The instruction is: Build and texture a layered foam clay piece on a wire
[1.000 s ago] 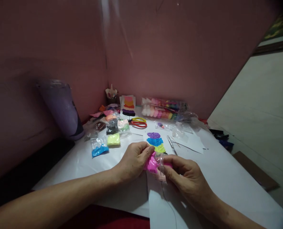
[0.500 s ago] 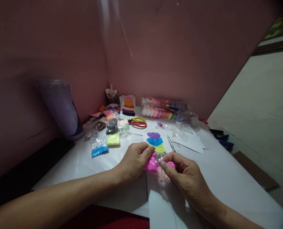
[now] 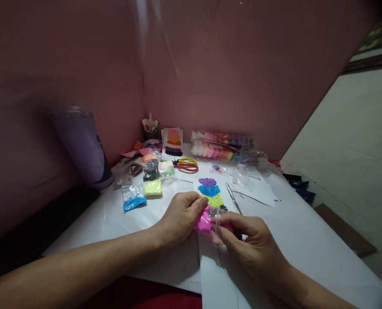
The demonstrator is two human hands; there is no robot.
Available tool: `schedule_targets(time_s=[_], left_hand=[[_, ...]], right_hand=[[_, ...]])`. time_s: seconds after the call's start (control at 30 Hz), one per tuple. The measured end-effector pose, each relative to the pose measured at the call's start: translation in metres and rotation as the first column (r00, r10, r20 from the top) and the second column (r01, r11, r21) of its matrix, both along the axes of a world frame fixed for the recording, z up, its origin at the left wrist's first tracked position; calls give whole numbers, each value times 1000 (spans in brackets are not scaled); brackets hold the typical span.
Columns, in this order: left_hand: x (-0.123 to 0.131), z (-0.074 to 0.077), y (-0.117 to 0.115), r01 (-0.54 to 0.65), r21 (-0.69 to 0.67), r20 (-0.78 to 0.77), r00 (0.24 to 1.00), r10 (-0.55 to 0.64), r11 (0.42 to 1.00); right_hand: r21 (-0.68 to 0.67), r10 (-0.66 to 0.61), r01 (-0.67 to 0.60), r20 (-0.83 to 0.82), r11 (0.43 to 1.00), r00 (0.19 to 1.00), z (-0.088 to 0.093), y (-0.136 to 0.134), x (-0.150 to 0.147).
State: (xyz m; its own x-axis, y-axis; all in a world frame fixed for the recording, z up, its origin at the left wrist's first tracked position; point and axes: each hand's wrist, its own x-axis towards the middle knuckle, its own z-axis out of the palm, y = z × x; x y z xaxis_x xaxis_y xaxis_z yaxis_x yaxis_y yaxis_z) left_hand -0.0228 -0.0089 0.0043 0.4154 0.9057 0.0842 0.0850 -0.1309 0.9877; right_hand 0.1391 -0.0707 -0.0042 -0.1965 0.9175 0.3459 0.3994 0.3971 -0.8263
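A clear plastic bag of bright pink clay (image 3: 205, 223) is held between my two hands above a white sheet. My left hand (image 3: 182, 216) pinches the bag's left side, thumb on top. Fingers of my right hand (image 3: 253, 240) are closed at the bag's right end; a bit of pink shows by them, and whether they grip plastic or clay is hard to see. Under the bag lies a paper with textured bands of purple, blue, yellow-green and dark clay (image 3: 209, 189). Its lower part is hidden by the bag and my hands. A metal tweezer-like tool (image 3: 232, 198) rests right of it.
Bags of blue clay (image 3: 134, 202), yellow clay (image 3: 153, 188) and black clay (image 3: 151, 172) lie to the left. Behind are scissors (image 3: 187, 165), a finished-looking colour card (image 3: 173, 142) and packs of colourful clay (image 3: 221, 148). A tall purple tumbler (image 3: 84, 150) stands far left.
My right hand has shifted slightly left and down, its fingers now further into the bag's end. The dark band on the paper shows more. My left hand stays nearly still.
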Motion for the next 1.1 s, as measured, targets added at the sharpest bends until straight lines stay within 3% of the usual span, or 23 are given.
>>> schedule_targets(time_s=[0.1, 0.47, 0.7, 0.97, 1.1], left_hand=[[0, 0, -1, 24, -10, 10, 1000, -24, 1000], [-1, 0, 2, -2, -11, -12, 1000, 2, 1000], [0, -2, 3, 2, 1, -2, 1000, -2, 1000], [0, -5, 1, 25, 15, -22, 999, -25, 1000], [-1, -4, 2, 8, 14, -3, 1000, -8, 1000]], right_hand=[[41, 4, -6, 43, 999, 999, 0, 1, 0], [-176, -134, 95, -226, 980, 965, -1, 0, -1], [-257, -109, 34, -285, 966, 952, 1, 0, -6], [-228, -71, 3, -289, 974, 955, -1, -1, -8], [-241, -134, 62, -296, 969, 946, 2, -1, -7]])
